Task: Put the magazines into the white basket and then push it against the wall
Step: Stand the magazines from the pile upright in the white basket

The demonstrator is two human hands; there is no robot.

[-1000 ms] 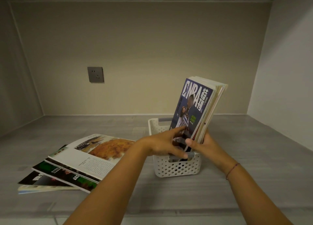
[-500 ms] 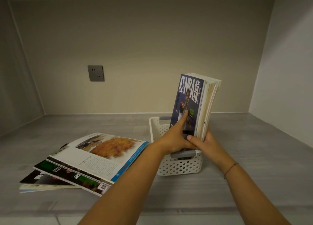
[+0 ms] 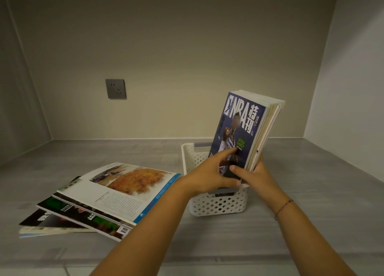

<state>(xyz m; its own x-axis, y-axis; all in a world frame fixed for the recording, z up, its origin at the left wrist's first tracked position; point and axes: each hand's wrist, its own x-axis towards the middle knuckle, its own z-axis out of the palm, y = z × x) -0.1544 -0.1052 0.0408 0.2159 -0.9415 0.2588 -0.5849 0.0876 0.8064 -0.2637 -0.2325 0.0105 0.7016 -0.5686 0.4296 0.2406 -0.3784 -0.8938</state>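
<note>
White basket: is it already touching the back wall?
No, the white basket stands well forward, with bare grey shelf visible between it and the back wall.

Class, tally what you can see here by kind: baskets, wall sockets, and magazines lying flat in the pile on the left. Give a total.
White basket: 1
Wall socket: 1
Magazines lying flat in the left pile: at least 4
Total: at least 6

We see two bare forearms with no sleeves on them. On the right wrist, just behind the right hand [image 3: 252,173], sits a thin red string bracelet [image 3: 283,208]. The left hand [image 3: 204,177] wears nothing.
</note>
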